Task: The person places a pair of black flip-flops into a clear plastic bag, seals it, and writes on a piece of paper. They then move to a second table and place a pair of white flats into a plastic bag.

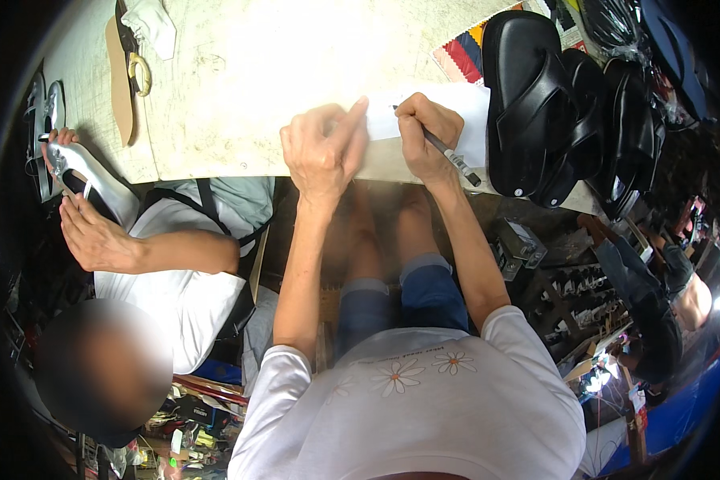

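My right hand [430, 138] grips a marker pen [454, 157] with a black end and a pale, printed barrel. Its dark tip touches or hovers just over a sheet of white paper [474, 120] on the tabletop. Beside it, my left hand [323, 148] rests at the paper's left side, index finger stretched toward the pen tip and the other fingers bent. Nothing shows in that hand. Glare washes out the paper's left part, and I cannot make out any marks on it.
Black cross-strap sandals [528, 104] line the table's right end, near fabric swatches [462, 58]. A tan insole [120, 80] and a curved yellowish piece [141, 74] lie at the left. At my left a co-worker's hands [96, 236] hold a silver shoe [104, 180].
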The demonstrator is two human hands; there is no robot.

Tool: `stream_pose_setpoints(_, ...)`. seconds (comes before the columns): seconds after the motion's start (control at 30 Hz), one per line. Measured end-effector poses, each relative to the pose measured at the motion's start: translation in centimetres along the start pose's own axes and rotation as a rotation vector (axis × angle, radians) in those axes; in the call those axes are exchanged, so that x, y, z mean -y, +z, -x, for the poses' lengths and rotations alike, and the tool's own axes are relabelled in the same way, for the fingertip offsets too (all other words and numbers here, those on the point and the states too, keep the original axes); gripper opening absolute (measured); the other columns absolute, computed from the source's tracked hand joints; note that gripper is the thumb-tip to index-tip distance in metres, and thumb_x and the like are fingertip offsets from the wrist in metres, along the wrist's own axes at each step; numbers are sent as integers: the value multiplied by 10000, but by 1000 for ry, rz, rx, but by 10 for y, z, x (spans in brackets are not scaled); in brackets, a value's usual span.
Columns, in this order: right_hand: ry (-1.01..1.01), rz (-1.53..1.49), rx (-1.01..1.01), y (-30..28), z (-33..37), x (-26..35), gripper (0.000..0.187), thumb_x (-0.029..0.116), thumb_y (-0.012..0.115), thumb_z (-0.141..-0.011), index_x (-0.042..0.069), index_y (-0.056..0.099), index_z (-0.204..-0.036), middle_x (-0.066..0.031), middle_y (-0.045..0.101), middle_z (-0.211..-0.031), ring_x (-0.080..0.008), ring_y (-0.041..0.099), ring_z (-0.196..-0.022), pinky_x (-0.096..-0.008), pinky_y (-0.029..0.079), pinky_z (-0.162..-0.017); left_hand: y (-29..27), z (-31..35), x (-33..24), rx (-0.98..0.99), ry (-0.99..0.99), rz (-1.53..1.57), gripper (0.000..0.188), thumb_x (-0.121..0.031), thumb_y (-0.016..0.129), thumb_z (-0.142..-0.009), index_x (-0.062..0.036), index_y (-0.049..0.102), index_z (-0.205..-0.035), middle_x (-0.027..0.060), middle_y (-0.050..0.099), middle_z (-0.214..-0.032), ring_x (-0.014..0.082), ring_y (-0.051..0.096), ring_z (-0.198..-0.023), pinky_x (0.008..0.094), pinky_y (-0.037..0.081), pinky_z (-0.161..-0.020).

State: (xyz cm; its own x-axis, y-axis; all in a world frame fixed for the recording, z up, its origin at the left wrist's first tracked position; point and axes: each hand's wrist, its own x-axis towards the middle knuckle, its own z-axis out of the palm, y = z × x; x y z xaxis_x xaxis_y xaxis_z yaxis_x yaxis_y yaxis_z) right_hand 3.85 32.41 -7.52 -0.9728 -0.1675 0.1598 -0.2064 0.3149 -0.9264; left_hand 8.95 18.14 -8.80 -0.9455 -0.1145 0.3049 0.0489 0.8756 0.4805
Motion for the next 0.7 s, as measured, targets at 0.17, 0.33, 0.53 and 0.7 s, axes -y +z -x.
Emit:
stream_pose_setpoints(0.17,-72,140,-3,1,3,-7,97,-12,504,-744,43,481,-668,-118,448,-548,-245,484,-474,-363,374,-462,-2,0,2,4,9,55,350,-113,726,-710,-220,723,-1044,-9,579,-837,169,521,-740,319,384,-693)
stream_pose_setpoints(0.33,-126,42,-71,1,1,-10,109,-30,510,-718,32,452,-650,-133,460,-541,-285,503,-465,-381,387,-448,-3,-5,-4,-18,21,47,375,-91,720,-725,-219,713,-1077,2,568,-834,176,506,-727,323,381,-689)
stream_pose_setpoints(0.53,-134,68,-74,0,1,-5,89,-67,462,-690,1,473,-634,-119,456,-530,-245,465,-438,-343,369,-442,-9,-7,-9,5,0,56,343,-93,700,-774,-198,712,-1100,19,554,-822,177,498,-747,309,378,-720)
stream_pose_setpoints(0.7,-132,40,-71,3,3,-9,88,-61,465,-699,0,478,-637,-122,472,-535,-248,477,-444,-346,378,-443,-8,-6,-8,-5,2,49,349,-107,718,-756,-214,712,-1088,-11,558,-829,165,480,-714,305,359,-687)
